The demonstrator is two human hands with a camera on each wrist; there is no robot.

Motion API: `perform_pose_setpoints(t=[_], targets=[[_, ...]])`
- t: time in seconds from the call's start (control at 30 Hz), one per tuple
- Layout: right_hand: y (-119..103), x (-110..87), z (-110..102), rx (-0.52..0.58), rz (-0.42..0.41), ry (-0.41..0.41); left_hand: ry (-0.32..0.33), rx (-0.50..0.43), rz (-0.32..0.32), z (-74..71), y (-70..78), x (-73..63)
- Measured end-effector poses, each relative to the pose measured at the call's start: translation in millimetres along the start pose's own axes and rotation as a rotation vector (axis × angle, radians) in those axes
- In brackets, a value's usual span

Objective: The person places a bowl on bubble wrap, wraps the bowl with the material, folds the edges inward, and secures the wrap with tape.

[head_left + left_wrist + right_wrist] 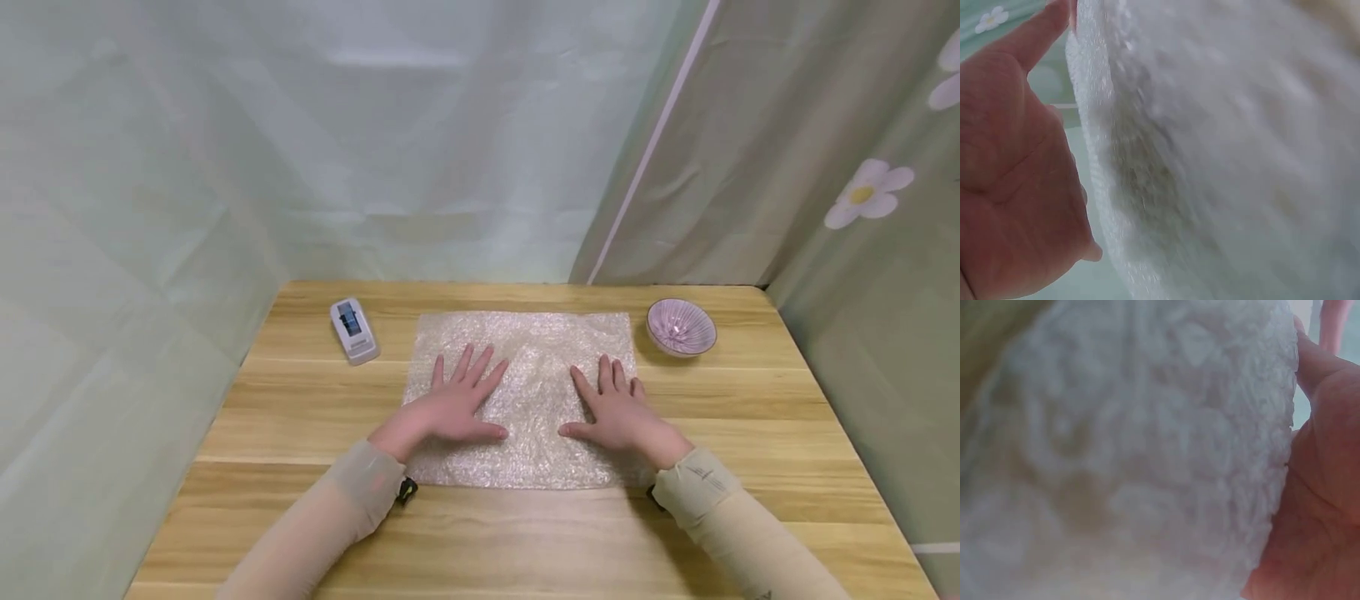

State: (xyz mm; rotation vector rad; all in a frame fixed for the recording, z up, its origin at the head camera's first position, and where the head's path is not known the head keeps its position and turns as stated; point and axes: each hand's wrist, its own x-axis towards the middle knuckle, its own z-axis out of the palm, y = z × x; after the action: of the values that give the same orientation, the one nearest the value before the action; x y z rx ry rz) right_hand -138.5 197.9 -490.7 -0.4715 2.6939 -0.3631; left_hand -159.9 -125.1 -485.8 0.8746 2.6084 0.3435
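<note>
A sheet of clear bubble wrap lies spread over the middle of the wooden table. On its left part rests my left hand, palm down with the fingers spread. My right hand lies on the right part in the same way, its outer fingers near the sheet's right edge. Both thumbs point inward, with a stretch of wrinkled wrap between them. In the left wrist view the wrap fills the right side beside my palm. The right wrist view has the wrap, blurred, next to my palm.
A small white device with a dark window lies at the back left of the table. At the back right, just beyond the sheet's corner, stands a purple striped bowl. Pale curtains hang behind and on both sides.
</note>
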Motion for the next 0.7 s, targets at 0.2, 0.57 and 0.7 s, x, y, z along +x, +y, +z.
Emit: perform_pose_setpoints(t=[0.2, 0.57, 0.7], targets=[[-2, -0.1, 0, -0.014, 0.002, 0.002, -0.064, -0.024, 0.001, 3.9, -5.2, 14.9], [9, -10.0, -8, 0.068, -0.068, -0.034, -0.138, -0.029, -0.062, -1.4, -15.2, 5.9], [18, -11.8, -16, 0.070, -0.123, -0.037, -0.135, -0.041, -0.072, -3.3, -17.2, 4.7]])
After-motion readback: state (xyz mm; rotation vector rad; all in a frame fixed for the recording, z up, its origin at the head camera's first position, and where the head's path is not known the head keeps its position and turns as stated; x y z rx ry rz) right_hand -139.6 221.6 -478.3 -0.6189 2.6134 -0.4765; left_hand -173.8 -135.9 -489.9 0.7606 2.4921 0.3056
